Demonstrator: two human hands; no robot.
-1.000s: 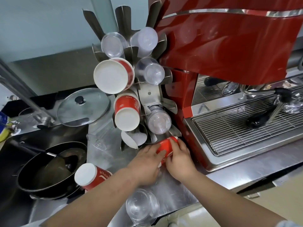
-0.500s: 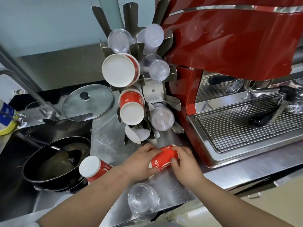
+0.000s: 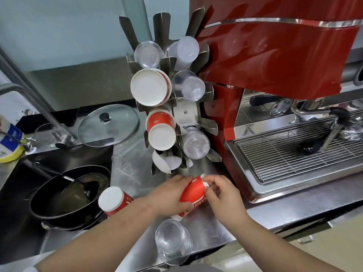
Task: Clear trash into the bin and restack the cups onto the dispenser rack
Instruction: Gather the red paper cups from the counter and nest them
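Left hand (image 3: 172,195) grips the red cups (image 3: 193,195) around the body, right hand (image 3: 224,195) pinches the top end. Since a second ago the stack has come away from the rack (image 3: 184,112) base at 12 and now tilts over the counter (image 3: 216,230); likely being squared up before loading. Second red stack (image 3: 114,201) waits at 9, clear cups (image 3: 172,244) at 6.

A café or drinks-counter kitchen: a glossy red espresso machine (image 3: 275,55) with wire drip grate stands on the stainless steel counter (image 3: 284,211), beside a steel cup dispenser rack (image 3: 185,112) and a sink (image 3: 11,193).
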